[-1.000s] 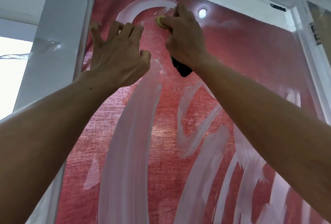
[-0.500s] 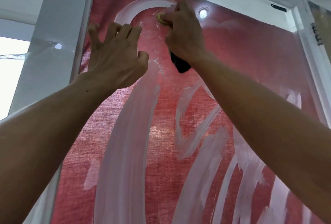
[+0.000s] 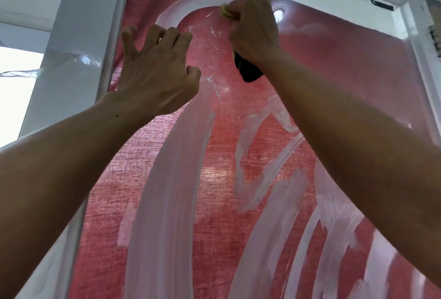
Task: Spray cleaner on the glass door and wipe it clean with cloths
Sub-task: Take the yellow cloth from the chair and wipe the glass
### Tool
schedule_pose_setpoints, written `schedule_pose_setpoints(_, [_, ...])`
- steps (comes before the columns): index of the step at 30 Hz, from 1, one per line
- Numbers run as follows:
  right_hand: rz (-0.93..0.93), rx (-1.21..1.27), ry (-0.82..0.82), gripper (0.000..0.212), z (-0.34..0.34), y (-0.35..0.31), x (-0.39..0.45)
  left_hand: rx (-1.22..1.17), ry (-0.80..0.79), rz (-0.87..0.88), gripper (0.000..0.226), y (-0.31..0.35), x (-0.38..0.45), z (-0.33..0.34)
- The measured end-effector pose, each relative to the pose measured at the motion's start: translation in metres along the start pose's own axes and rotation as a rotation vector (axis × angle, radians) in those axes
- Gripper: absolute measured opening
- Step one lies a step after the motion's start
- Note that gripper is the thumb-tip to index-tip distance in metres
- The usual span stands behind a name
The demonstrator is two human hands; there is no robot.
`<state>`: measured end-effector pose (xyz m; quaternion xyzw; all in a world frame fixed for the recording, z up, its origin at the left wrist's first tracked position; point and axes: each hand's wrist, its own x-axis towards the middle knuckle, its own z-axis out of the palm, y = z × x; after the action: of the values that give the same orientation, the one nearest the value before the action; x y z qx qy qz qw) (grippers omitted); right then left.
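Your right hand [image 3: 254, 28] is raised high against the glass door [image 3: 334, 64], fingers curled tight around a small yellow pad [image 3: 224, 11] that peeks out at your fingertips and presses on the pane; a black piece [image 3: 248, 71] shows below the heel of the same hand, and you cannot tell from here whether it is part of the same tool or a separate thing. Just left of that hand and a little lower, your left hand [image 3: 155, 69] is spread wide, fingers splayed and bent, fingertips at the glass near the white door frame [image 3: 78, 55], holding nothing. A curved white smear of cleaner [image 3: 191, 3] arches from above your left fingers over to the yellow pad. Below your left hand a broad white streak [image 3: 171, 191] runs down the pane, and under your right forearm more white streaks [image 3: 274, 215] sweep diagonally. Behind the glass hangs a red woven curtain [image 3: 214, 203]. Just right of your right hand, a round light [image 3: 278, 14] reflects in the pane.
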<state>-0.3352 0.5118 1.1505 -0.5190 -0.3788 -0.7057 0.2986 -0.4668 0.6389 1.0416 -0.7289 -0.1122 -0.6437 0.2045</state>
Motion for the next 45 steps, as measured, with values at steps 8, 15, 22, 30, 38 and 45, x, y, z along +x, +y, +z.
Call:
schedule_pose_setpoints(8, [0.072,-0.029,0.032,0.021,-0.008,0.022,-0.012,-0.013,-0.020,-0.019,0.073,0.002,0.000,-0.001])
schedule_pose_setpoints(15, [0.136,0.001,0.012,0.022,0.002,0.005,0.032,-0.007,-0.013,-0.014,0.073,0.000,0.001,-0.002])
schedule_pose_setpoints(22, [-0.104,0.036,-0.043,0.029,-0.010,0.009,-0.010,-0.034,-0.002,-0.021,0.071,0.000,-0.001,0.002])
schedule_pose_setpoints(30, [0.163,0.000,0.051,0.022,0.007,0.008,0.036,-0.007,0.018,0.000,0.069,-0.001,0.001,0.002])
schedule_pose_setpoints(38, [-0.160,0.073,-0.043,0.032,-0.006,0.003,-0.006,-0.021,0.032,-0.012,0.067,-0.001,0.001,0.006])
schedule_pose_setpoints(45, [0.147,-0.045,0.093,0.016,0.000,0.005,0.029,0.003,0.038,0.003,0.068,-0.001,0.002,0.006])
